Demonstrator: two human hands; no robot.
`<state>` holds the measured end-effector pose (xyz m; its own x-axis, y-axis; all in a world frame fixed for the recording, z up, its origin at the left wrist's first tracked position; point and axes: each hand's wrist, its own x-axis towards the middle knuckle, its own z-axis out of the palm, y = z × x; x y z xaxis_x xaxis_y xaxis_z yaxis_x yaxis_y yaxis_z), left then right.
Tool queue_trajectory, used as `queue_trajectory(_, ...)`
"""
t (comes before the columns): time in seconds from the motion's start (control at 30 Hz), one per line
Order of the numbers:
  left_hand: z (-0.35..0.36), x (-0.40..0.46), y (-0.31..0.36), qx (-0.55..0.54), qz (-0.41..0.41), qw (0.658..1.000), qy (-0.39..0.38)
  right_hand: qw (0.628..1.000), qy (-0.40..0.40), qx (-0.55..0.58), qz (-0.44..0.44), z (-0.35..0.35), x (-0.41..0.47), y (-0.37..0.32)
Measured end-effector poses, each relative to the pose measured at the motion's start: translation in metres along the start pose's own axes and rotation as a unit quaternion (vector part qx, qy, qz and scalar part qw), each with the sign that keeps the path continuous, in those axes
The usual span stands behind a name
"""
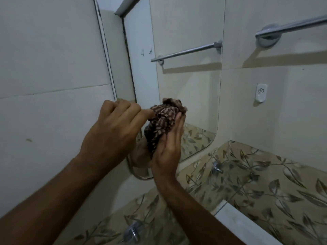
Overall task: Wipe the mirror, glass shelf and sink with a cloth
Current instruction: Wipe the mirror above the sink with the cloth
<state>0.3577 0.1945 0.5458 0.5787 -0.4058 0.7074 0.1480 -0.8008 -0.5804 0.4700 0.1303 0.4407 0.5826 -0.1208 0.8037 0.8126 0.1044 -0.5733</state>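
A bunched brown cloth with a pink pattern is held up in front of the lower left part of the wall mirror. My right hand cups the cloth from below and the right, fingers curled around it. My left hand pinches the cloth's left edge between thumb and fingertips. Both hands are close to the mirror's lower left edge; whether the cloth touches the glass cannot be told. The glass shelf shows as a pale slab at the lower right. The sink is out of view.
A chrome towel rail is fixed to the right wall, and its reflection shows in the mirror. A white wall hook sits below it. Leaf-patterned tiles run under the mirror, with a chrome tap at the bottom.
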Motion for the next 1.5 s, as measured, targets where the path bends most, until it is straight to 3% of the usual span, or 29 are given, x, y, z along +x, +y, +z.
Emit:
queue_trajectory(0.07,0.002,0.000,0.004,-0.024,0.004,1.000,0.003,0.998,-0.034,-0.019,-0.041,0.002,-0.019,0.001)
queue_trajectory(0.13,0.005,0.001,0.004,-0.053,0.001,0.998,0.016,0.986,-0.089,-0.042,-0.136,-0.002,-0.029,0.012)
queue_trajectory(0.2,0.010,0.000,0.004,-0.069,-0.003,0.997,0.031,0.977,-0.095,-0.061,-0.179,-0.011,-0.016,0.030)
queue_trajectory(0.27,0.013,-0.002,0.000,-0.082,-0.004,0.996,0.046,0.991,-0.045,-0.057,-0.117,-0.018,0.012,0.046)
queue_trajectory(0.33,0.020,-0.005,-0.004,-0.087,-0.010,0.995,0.055,0.997,0.033,-0.065,0.001,-0.028,0.047,0.061)
queue_trajectory(0.47,0.045,-0.005,-0.008,-0.189,-0.058,0.980,0.023,0.969,0.136,-0.065,0.196,-0.055,0.103,0.095)
queue_trajectory(0.53,0.050,-0.004,-0.010,-0.213,-0.071,0.974,0.018,0.965,0.148,-0.057,0.210,-0.052,0.096,0.097)
queue_trajectory(0.63,0.047,-0.014,-0.016,-0.178,-0.038,0.983,0.032,0.988,0.112,-0.067,0.081,-0.036,0.049,0.087)
queue_trajectory(0.7,0.045,-0.021,-0.020,-0.166,-0.018,0.985,0.038,0.992,0.090,-0.069,0.056,-0.037,0.040,0.099)
queue_trajectory(0.83,0.054,-0.017,-0.024,-0.159,-0.042,0.986,-0.007,0.950,0.165,-0.082,0.252,-0.062,0.077,0.137)
queue_trajectory(0.93,0.057,-0.016,-0.021,-0.198,-0.054,0.979,0.004,0.945,0.165,-0.085,0.271,-0.073,0.085,0.148)
queue_trajectory(1.07,0.051,-0.012,-0.015,-0.156,-0.052,0.985,0.045,0.968,0.129,-0.098,0.191,-0.057,0.054,0.129)
queue_trajectory(1.13,0.042,-0.009,-0.011,-0.147,-0.044,0.986,0.058,0.985,0.097,-0.095,0.107,-0.043,0.025,0.106)
queue_trajectory(1.2,0.034,-0.011,-0.008,-0.163,-0.045,0.982,0.081,0.995,0.013,-0.096,0.001,-0.030,-0.015,0.082)
queue_trajectory(1.3,0.030,-0.010,-0.005,-0.156,-0.056,0.984,0.069,0.948,-0.143,-0.145,-0.243,-0.018,-0.071,0.063)
queue_trajectory(1.37,0.029,-0.008,-0.004,-0.148,-0.064,0.985,0.066,0.912,-0.201,-0.135,-0.333,-0.017,-0.075,0.061)
queue_trajectory(1.43,0.026,-0.007,-0.003,-0.154,-0.070,0.983,0.071,0.915,-0.193,-0.129,-0.330,-0.019,-0.048,0.057)
queue_trajectory(1.5,0.022,-0.007,-0.002,-0.171,-0.073,0.980,0.066,0.957,-0.122,-0.115,-0.237,-0.019,-0.007,0.051)
